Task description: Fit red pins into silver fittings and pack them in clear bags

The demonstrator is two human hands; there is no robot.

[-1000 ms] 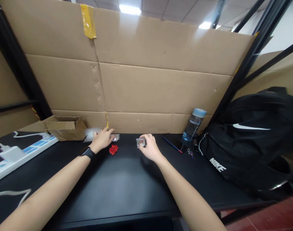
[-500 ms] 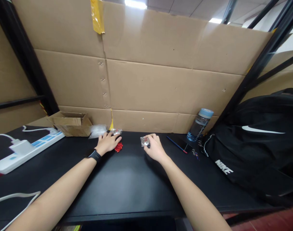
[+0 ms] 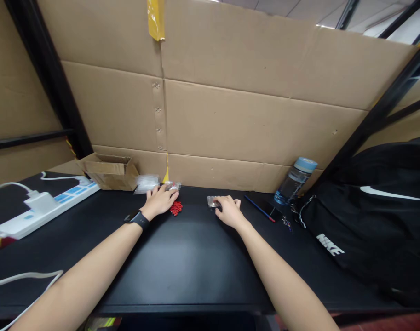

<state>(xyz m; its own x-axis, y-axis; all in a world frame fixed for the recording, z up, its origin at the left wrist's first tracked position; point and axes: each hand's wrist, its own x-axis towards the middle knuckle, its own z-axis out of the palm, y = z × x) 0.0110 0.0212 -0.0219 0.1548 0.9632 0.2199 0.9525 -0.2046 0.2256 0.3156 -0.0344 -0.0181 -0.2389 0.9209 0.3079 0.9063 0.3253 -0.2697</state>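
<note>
My left hand [image 3: 160,201], with a dark watch on its wrist, rests on the black table, its fingertips at a small clear packet [image 3: 173,185]. Red ties or strips [image 3: 175,208] lie in a small bunch just right of that hand. Across from it, my right hand [image 3: 229,211] has its thumb and fingers on the edge of another small shiny packet [image 3: 212,201], which lies on the table. A stack of clear plastic bags [image 3: 146,183] is behind my left hand, beside an open cardboard box [image 3: 109,174].
At the left is a white power strip [image 3: 71,198] with a plug and cables. To the right are a phone with a blue pen [image 3: 260,208], a keychain [image 3: 287,224], a water bottle [image 3: 295,181] and a black backpack [image 3: 375,220]. Cardboard walls [image 3: 230,115] stand behind.
The view has shifted slightly, moving everything a little rightward. My right hand's fingers have come down lower at the packet's right edge, showing more of the packet. My left hand's fingers have drawn closer together.
</note>
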